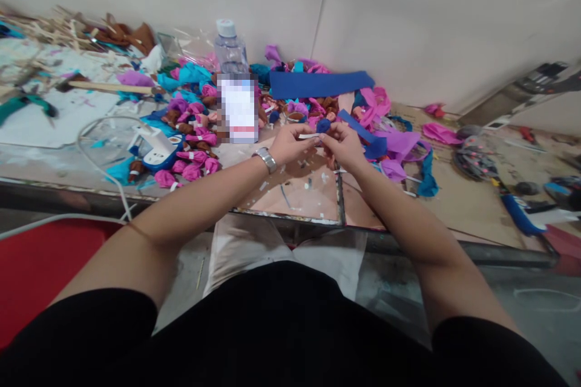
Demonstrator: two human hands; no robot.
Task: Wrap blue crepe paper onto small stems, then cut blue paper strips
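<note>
- Glass-topped worktable [299, 193] runs from nine to three o'clock; its metal front edge crosses just above the person's black-clad lap, which hides the near floor.
- Bare tabletop directly under the hands is the only open room, dotted with small white scraps.
- Pink, purple, teal and brown fabric pieces [193, 133] heap at ten to eleven o'clock, too tangled to separate.
- Long dark-blue felt strip [320, 83] lies at twelve o'clock against the wall.
- Clear plastic water bottle [230, 48] stands at eleven o'clock; a blurred patch below hides what sits there.
- Left hand [288, 142], with a silver watch on its wrist, pinches a thin white strip [308, 135].
- Right hand [342, 140] is closed around the small dark-blue fabric ball [323, 126], held between both hands at twelve o'clock, above the table; its fingertips are hard to make out.
</note>
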